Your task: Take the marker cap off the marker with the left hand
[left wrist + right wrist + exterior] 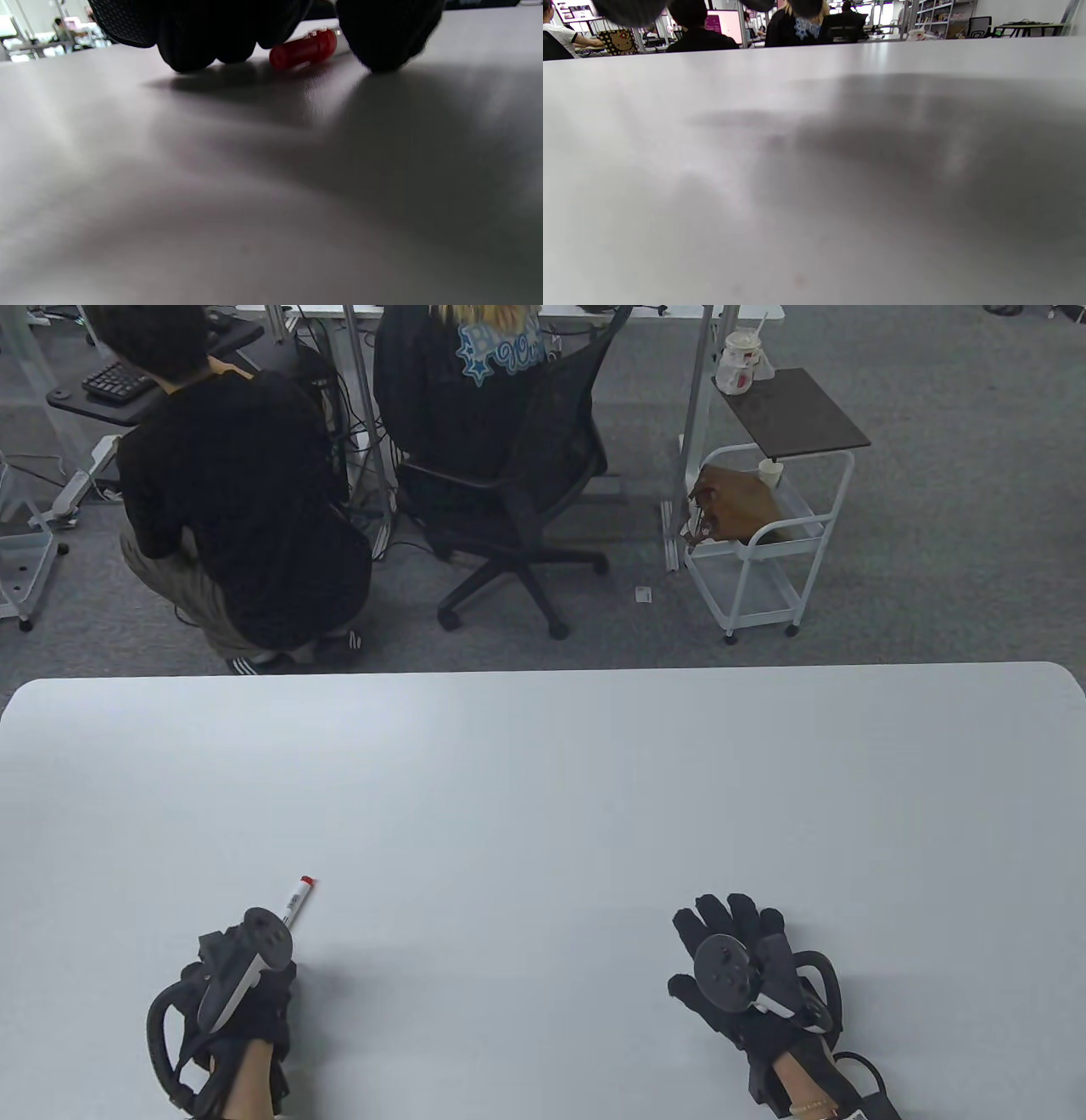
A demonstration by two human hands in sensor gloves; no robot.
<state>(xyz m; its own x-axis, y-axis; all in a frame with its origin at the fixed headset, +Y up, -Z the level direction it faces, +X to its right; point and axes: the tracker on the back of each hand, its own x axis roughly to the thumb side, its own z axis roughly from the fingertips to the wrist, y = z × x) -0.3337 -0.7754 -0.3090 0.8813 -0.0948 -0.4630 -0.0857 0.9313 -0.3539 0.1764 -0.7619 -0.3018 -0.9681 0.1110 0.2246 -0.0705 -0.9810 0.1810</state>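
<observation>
Table view: left hand (242,984) covers marker (299,899) near end, grip unclear; right hand (747,971) flat, empty. Cap (303,48) may roll away.

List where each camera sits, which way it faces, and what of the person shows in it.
Table view: high, looking down at the white table; shows left hand over the marker, right hand lying flat.
Left wrist view: low over the tabletop; gloved fingers above the red marker cap.
Right wrist view: low, facing across the table to the office; fingertips at top edge.
Shared: the marker, in the table and left wrist views.
</observation>
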